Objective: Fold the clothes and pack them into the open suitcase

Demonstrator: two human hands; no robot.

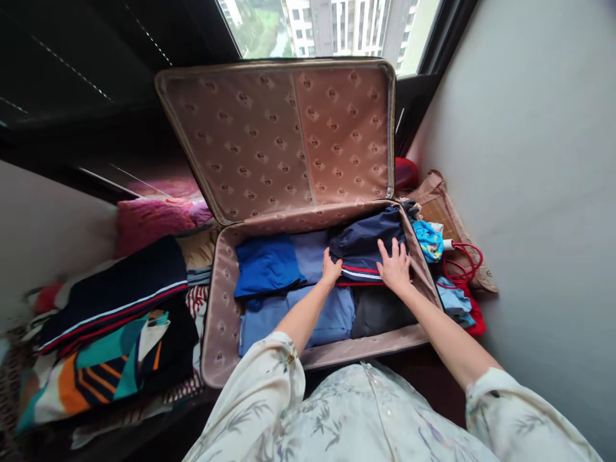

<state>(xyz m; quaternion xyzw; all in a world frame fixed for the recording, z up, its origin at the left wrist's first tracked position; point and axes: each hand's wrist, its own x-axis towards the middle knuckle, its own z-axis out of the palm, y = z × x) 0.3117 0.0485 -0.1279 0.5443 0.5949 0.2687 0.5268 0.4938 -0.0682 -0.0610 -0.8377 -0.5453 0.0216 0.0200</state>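
An open suitcase [219, 321] with a patterned beige lining lies in front of me, its lid [283, 135] propped up against the window. Inside lie folded clothes: a bright blue piece [264, 264], light blue pieces [332, 317], a dark grey piece [378, 311] and a navy garment with red and white stripes [366, 247] at the far right. My left hand [331, 268] presses on the navy garment's left edge. My right hand [394, 264] lies flat on it with the fingers spread.
A pile of folded clothes [110, 321], navy striped and orange-teal patterned, lies left of the suitcase, with a pink cushion [144, 221] behind. On the right are small blue items [428, 240], a red cable [464, 263] and a brown bag [437, 205] against the grey wall [539, 192].
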